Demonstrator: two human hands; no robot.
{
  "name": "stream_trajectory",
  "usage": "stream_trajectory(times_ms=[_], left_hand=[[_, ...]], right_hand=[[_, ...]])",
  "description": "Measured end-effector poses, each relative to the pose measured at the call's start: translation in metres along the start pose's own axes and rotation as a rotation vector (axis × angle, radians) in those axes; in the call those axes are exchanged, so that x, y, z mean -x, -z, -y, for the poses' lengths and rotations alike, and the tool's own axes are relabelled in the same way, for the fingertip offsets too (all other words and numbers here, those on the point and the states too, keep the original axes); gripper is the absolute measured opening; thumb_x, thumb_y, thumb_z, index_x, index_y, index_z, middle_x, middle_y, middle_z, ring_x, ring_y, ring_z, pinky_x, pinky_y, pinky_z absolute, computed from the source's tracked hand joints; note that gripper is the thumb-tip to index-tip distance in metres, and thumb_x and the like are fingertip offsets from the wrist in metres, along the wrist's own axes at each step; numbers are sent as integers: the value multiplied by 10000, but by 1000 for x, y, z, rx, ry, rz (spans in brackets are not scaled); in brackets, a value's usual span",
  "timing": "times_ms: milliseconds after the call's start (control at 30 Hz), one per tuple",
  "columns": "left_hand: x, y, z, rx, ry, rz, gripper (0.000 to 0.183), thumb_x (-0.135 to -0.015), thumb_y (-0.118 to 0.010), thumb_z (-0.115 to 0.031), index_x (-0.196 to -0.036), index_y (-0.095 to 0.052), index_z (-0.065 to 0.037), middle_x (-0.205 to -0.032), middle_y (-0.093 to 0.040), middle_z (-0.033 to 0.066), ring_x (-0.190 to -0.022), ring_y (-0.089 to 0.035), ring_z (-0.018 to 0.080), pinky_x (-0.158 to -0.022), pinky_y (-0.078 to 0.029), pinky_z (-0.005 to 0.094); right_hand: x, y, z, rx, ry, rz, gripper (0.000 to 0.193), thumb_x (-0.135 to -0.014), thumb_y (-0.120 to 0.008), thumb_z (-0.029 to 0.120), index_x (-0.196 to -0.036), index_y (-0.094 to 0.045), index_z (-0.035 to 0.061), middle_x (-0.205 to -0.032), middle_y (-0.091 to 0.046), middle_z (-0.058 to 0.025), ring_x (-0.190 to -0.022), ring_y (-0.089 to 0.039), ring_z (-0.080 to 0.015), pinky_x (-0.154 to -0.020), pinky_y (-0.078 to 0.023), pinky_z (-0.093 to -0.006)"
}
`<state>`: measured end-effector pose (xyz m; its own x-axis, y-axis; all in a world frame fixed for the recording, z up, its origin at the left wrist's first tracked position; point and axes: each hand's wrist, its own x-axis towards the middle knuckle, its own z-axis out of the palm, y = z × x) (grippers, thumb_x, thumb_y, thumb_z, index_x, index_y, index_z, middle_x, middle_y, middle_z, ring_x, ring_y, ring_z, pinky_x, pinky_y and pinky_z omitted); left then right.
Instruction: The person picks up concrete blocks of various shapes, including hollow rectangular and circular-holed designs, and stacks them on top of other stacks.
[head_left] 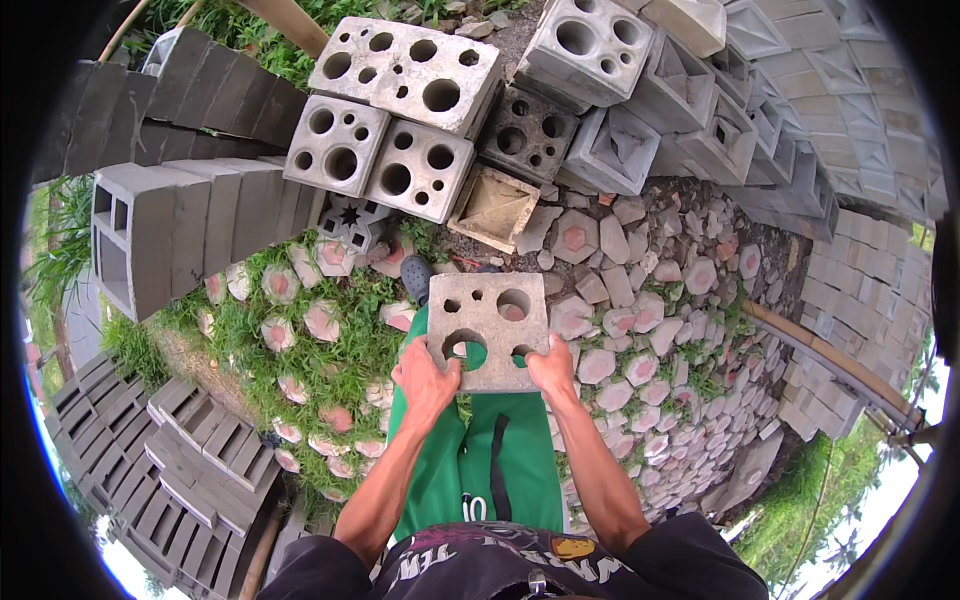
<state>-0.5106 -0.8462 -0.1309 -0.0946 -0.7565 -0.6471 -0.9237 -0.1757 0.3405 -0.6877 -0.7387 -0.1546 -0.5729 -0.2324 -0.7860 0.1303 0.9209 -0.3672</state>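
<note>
A square grey concrete block point(490, 325) with several round holes of different sizes is held up in front of my legs. My left hand point(428, 378) grips its lower left corner, the thumb at the large hole there. At the lower right, my right hand point(553, 368) closes round the edge, its thumb by a smaller hole. The fingers behind the block are hidden. Beyond it, similar blocks with round holes form a stack: a wide one point(405, 75) on top of two smaller ones point(337, 145). Beside them sits a tan block with a pyramid-shaped recess point(495, 208).
Grey hollow blocks point(215, 205) stand in a row at left, and low stacks point(185, 455) fill the lower left. More blocks point(720, 135) are piled at right. Hexagonal paving stones point(322, 320) lie among grass and broken stones. A bamboo pole point(820, 352) crosses the right side.
</note>
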Motion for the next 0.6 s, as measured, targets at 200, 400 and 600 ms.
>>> stream_trajectory(times_ms=[200, 400, 600], left_hand=[[73, 44, 84, 1310, 333, 393, 829, -827, -450, -741, -1276, -503, -47, -1193, -582, 148, -1050, -565, 279, -939, -431, 446], [104, 51, 131, 1506, 338, 489, 879, -781, -267, -859, -1208, -562, -150, -850, -614, 61, -549, -541, 160, -501, -466, 302], [170, 89, 212, 1903, 190, 346, 848, -807, -259, -836, -1029, -608, -96, -675, -517, 2, -475, -461, 109, -439, -395, 234]], right_hand=[[134, 28, 34, 44, 141, 110, 575, -723, -556, 35, -1296, -508, 29, -1094, -663, -185, -988, -651, -268, -859, -487, -351], [194, -4, 39, 235, 420, 59, 584, -712, -573, 25, -1293, -508, 5, -1061, -675, -156, -985, -641, -228, -873, -475, -326], [247, -71, 43, 269, 626, 305, 607, -726, -567, 45, -1327, -479, 32, -1075, -664, -215, -1018, -647, -310, -883, -478, -369]])
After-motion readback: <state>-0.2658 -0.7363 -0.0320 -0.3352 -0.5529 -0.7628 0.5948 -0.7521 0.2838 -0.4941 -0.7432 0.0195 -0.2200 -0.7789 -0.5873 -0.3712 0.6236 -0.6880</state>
